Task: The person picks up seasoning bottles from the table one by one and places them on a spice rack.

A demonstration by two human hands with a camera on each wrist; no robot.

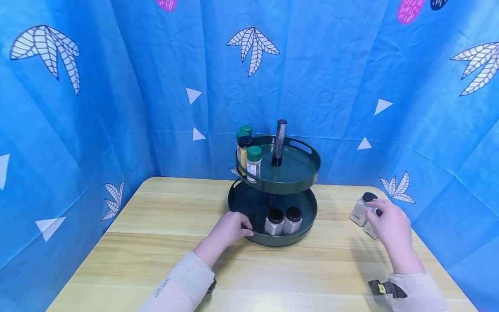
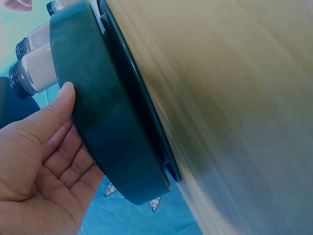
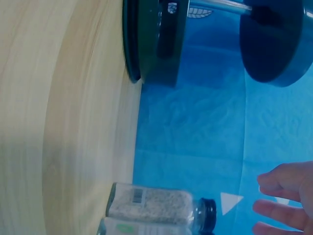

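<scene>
My left hand (image 1: 234,229) pinches the rim of the lower tray (image 1: 267,239) of a dark green two-tier turntable. In the left wrist view, the thumb (image 2: 66,95) presses the outer wall while the fingers curl over the inner side. Two square jars (image 1: 274,223) with black lids stand inside that tray, near its front. Over at the right, my right hand (image 1: 391,223) hovers beside two clear jars (image 1: 358,213) with black caps, one partly hidden behind it. The right wrist view has its fingers (image 3: 279,208) loosely spread, apart from the speckled-filled jar (image 3: 151,203).
Several spice bottles with green or black caps (image 1: 254,154) crowd the left side of the upper tray (image 1: 288,187). A metal post (image 1: 280,141) rises through both tiers. The wooden table (image 1: 167,242) is bordered by blue patterned curtains (image 1: 241,104) on three sides.
</scene>
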